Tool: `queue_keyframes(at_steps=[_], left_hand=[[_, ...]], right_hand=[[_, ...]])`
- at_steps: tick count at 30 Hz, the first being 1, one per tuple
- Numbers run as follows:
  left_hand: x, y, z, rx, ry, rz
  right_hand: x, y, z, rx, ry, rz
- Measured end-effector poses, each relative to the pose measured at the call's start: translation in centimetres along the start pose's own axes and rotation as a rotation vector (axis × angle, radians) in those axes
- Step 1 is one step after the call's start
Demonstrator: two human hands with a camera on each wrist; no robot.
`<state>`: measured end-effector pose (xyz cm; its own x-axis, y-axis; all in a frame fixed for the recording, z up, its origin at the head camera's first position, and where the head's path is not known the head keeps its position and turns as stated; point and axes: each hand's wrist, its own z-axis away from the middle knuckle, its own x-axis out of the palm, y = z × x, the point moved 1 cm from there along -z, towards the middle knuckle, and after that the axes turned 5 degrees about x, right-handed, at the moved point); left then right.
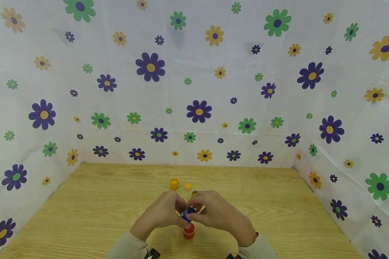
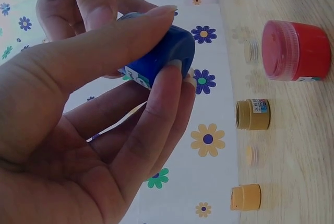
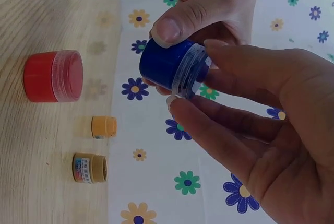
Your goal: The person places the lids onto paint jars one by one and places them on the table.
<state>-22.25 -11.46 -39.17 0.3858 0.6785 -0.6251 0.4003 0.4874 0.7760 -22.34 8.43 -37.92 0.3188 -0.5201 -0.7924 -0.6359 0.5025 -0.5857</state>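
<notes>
A small blue paint jar (image 3: 162,65) with a clear ridged lid (image 3: 189,71) is held tilted in the air above the table. My left hand (image 1: 164,211) grips its blue body between thumb and fingers. At the other end, my right hand (image 1: 215,211) pinches the lid. Whether the lid is loose cannot be told. Just below the hands stands a red paint jar (image 1: 188,232), its lid (image 2: 282,50) on. An ochre paint jar (image 2: 254,114) without a lid sits beyond, partly hidden by my right hand in the head view.
Farther back on the wooden table (image 1: 116,194) stand an orange-yellow paint jar (image 1: 174,184), lidless, and a loose yellow lid (image 1: 188,186). Another loose lid (image 2: 251,50) lies near the red jar in the left wrist view. Flower-printed cloth (image 1: 123,100) walls the table at back and sides.
</notes>
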Motion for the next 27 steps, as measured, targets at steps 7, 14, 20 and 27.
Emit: queue_keyframes(at_steps=[7, 14, 20, 27], left_hand=[[-0.01, -0.03, 0.09, -0.027, 0.017, -0.012], [-0.08, 0.04, 0.18, -0.029, 0.012, -0.005], [-0.13, 0.13, 0.16, -0.017, 0.003, 0.008], [-0.12, 0.21, 0.16, -0.019, 0.003, 0.011]], right_hand=[[-0.61, 0.13, 0.50, -0.039, 0.033, -0.030], [-0.42, 0.09, 0.50, -0.144, 0.034, 0.019], [-0.19, 0.13, 0.34, -0.149, -0.003, 0.033], [-0.24, 0.17, 0.25, -0.141, -0.010, 0.041]])
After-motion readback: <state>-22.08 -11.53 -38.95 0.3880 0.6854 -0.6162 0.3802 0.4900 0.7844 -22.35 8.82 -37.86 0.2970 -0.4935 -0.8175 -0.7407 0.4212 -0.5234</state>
